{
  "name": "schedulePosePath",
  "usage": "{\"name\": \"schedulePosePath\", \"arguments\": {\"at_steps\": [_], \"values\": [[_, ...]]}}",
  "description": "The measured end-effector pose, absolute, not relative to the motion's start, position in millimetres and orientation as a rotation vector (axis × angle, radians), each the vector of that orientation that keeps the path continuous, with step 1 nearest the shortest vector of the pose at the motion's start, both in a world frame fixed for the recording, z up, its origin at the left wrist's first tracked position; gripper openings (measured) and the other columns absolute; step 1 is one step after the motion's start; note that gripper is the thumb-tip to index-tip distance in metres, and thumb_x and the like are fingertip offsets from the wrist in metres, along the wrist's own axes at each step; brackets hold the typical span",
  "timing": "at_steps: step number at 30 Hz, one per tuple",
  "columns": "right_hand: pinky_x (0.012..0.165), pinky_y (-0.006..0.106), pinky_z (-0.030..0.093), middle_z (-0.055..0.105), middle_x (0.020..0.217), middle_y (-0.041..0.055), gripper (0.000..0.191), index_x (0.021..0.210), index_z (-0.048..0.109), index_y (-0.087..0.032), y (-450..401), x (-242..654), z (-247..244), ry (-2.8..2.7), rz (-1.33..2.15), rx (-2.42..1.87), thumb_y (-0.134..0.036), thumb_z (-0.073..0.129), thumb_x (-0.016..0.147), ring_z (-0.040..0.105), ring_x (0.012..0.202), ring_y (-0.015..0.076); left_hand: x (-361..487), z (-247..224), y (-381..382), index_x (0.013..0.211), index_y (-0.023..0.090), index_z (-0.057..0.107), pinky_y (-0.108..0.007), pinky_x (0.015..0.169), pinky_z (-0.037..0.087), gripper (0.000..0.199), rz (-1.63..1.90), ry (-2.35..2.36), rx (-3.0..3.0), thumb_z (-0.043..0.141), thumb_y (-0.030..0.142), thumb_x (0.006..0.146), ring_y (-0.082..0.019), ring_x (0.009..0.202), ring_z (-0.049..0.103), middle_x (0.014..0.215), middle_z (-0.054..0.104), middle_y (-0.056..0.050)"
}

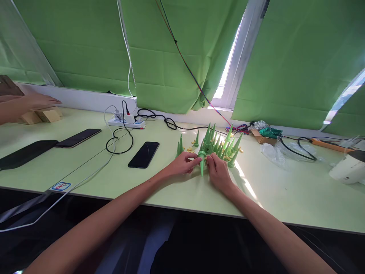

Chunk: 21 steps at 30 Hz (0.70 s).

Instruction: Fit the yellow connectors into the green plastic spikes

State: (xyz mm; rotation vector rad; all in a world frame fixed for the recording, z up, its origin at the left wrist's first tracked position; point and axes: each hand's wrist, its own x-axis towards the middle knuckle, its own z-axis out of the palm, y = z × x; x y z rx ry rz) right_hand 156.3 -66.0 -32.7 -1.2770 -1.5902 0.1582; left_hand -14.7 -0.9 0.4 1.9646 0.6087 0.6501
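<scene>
A green plastic spike [202,166], shaped like a cone with a ribbed collar, is held tip down and toward me just above the table. My left hand [184,163] is closed on it from the left, thumb and fingers at the collar. From the right, my right hand [219,171] pinches at the collar, where a bit of a small yellow part [205,158] shows; the fingertips hide most of it. Right behind both hands stand several more green spikes [211,137], points up. Small yellow pieces [189,150] lie among them, beside my left hand.
A black phone [143,155] lies left of my hands; another phone [80,137] is farther left. Cables run from a power strip [127,122] at the back. Plastic bags [273,154] and a small carton [262,137] lie right. Another person's hand [40,101] is over cardboard boxes [49,114].
</scene>
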Motion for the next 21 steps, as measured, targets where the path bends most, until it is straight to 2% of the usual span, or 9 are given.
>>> {"name": "schedulePosePath", "arguments": {"at_steps": [5, 11, 16, 21], "values": [[0.053, 0.025, 0.028, 0.044, 0.059, -0.0044, 0.036, 0.068, 0.036, -0.022, -64.3, 156.9, -34.2, -1.584, 0.141, -1.287, -0.037, 0.034, 0.101, 0.036, 0.052, 0.0108, -14.4, 0.3, -3.1, 0.086, 0.013, 0.065, -0.022, 0.05, 0.033, 0.037, 0.68, 0.614, 2.001, 0.057, 0.05, 0.085, -0.008, 0.051, 0.044, 0.067, 0.054, 0.0], [0.053, 0.026, 0.028, 0.045, 0.059, -0.0038, 0.037, 0.068, 0.038, -0.022, -64.5, 156.5, -34.1, -1.583, 0.137, -1.289, -0.038, 0.033, 0.101, 0.038, 0.052, 0.0111, -11.0, -2.8, -2.1, 0.087, 0.013, 0.065, -0.022, 0.051, 0.038, 0.037, 0.783, 0.573, 2.033, 0.062, 0.049, 0.082, -0.008, 0.058, 0.047, 0.085, 0.057, -0.003], [0.053, 0.026, 0.029, 0.044, 0.058, -0.0042, 0.038, 0.068, 0.038, -0.022, -65.0, 155.2, -35.3, -1.562, 0.151, -1.289, -0.039, 0.033, 0.101, 0.037, 0.051, 0.0108, -9.1, -7.8, 0.1, 0.089, 0.015, 0.061, -0.02, 0.049, 0.033, 0.036, 0.893, 0.565, 2.031, 0.069, 0.048, 0.077, -0.006, 0.053, 0.037, 0.071, 0.048, 0.003], [0.053, 0.026, 0.028, 0.043, 0.059, -0.0042, 0.038, 0.068, 0.038, -0.021, -65.6, 154.7, -35.1, -1.547, 0.174, -1.291, -0.04, 0.033, 0.101, 0.036, 0.052, 0.0106, -8.1, -10.7, 1.3, 0.092, 0.016, 0.058, -0.02, 0.049, 0.032, 0.038, 0.928, 0.58, 2.051, 0.07, 0.048, 0.076, -0.006, 0.052, 0.035, 0.061, 0.04, 0.007]]}}
